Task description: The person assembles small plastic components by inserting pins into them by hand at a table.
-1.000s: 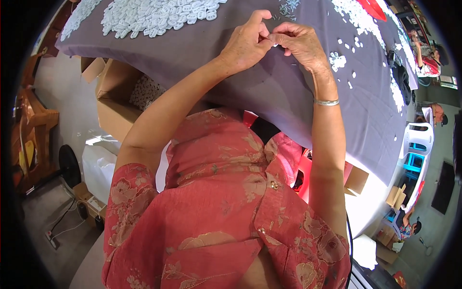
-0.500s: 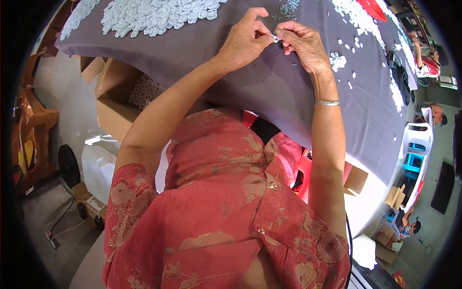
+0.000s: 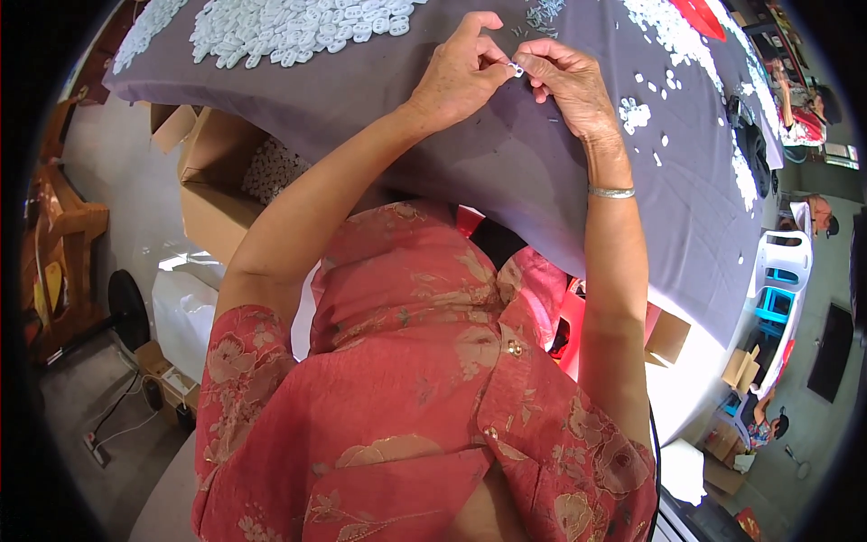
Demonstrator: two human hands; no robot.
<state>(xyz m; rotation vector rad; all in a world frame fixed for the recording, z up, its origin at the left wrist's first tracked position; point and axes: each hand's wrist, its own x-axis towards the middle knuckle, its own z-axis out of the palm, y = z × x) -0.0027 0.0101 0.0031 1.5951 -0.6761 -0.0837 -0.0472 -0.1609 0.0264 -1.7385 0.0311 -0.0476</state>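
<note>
Above the cloth-covered table, my left hand [image 3: 461, 77] and my right hand [image 3: 567, 83] meet fingertip to fingertip. Between them is a small white plastic piece [image 3: 516, 70], pinched by the thumb and finger of my left hand. My right hand's thumb and finger are closed at its other side; whether they hold the same piece or a tiny part against it is too small to tell. Just beyond my hands lies a little heap of small grey pins [image 3: 545, 15]. To the right of my right hand sits a small cluster of white pieces [image 3: 634, 115].
A large pile of white oval plastic pieces [image 3: 298, 32] covers the far left of the purple-grey cloth [image 3: 506, 185]. More small white pieces [image 3: 673, 34] spread at the far right beside a red dish [image 3: 700, 18]. An open cardboard box [image 3: 212, 172] with white pieces stands below the table's left edge.
Both hands stay almost in place. The white piece between the fingertips has turned or shifted very slightly.
</note>
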